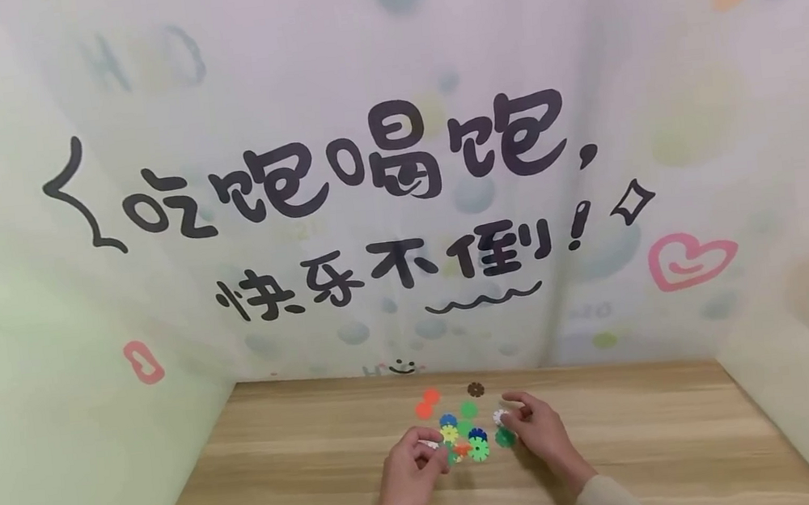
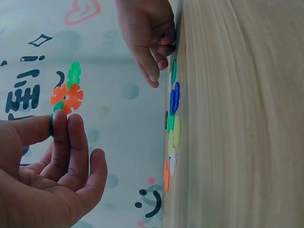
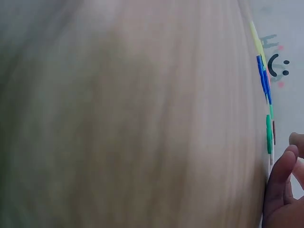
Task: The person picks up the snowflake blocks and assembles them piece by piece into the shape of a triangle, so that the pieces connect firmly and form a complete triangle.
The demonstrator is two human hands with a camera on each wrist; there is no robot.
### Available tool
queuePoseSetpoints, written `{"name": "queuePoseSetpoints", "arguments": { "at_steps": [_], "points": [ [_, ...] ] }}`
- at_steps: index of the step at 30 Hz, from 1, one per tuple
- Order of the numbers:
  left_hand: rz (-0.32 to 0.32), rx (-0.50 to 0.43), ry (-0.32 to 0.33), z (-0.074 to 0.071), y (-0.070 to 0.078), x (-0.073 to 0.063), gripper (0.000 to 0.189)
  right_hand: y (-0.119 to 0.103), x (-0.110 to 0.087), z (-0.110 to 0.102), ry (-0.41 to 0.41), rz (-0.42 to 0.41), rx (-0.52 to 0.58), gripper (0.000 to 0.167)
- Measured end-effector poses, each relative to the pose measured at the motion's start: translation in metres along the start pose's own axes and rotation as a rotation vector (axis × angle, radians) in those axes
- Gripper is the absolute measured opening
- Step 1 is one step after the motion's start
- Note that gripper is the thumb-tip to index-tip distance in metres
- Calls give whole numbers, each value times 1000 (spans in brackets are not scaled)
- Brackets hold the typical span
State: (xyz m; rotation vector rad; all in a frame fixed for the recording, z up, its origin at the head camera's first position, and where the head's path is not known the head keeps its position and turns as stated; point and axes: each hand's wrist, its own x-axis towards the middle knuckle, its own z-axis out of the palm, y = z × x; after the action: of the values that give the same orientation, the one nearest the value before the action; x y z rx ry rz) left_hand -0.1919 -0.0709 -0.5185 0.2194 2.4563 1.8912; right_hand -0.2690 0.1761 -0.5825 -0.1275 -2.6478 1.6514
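My left hand [image 1: 412, 471] pinches a dark green notched plastic disc [image 2: 52, 124] between thumb and fingers, above the table. Joined to that disc are an orange disc [image 2: 72, 99] and a light green disc [image 2: 74, 75], forming a short chain. The right hand [image 1: 545, 434] is low over the table on the right, its fingers beside a white disc [image 1: 499, 416] and a dark green disc [image 1: 505, 438]. Nothing shows gripped in it; whether a fingertip touches the white disc is unclear. In the right wrist view only part of that hand [image 3: 280, 204] appears, at the edge.
Between and beyond the hands lie more discs: blue [image 1: 448, 420], yellow [image 1: 449, 433], dark blue [image 1: 477, 434], several green, a brown one [image 1: 476, 389] and an orange pair [image 1: 428, 403]. The wood-grain table [image 1: 307, 457] meets a printed cloth wall [image 1: 329, 73] behind, with side walls left and right.
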Motion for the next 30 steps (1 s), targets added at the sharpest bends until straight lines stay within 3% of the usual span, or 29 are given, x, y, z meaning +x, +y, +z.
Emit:
{"name": "queuePoseSetpoints", "arguments": {
  "at_steps": [13,21,30],
  "points": [
    [-24,-22,9,1,5,2,17,3,9,0,5,-37,-156,43],
    [-17,-30,1,1,4,1,19,4,7,1,28,-65,-195,38],
    [-21,-32,-10,1,4,0,21,8,5,4,32,-35,-204,26]
  ]
}}
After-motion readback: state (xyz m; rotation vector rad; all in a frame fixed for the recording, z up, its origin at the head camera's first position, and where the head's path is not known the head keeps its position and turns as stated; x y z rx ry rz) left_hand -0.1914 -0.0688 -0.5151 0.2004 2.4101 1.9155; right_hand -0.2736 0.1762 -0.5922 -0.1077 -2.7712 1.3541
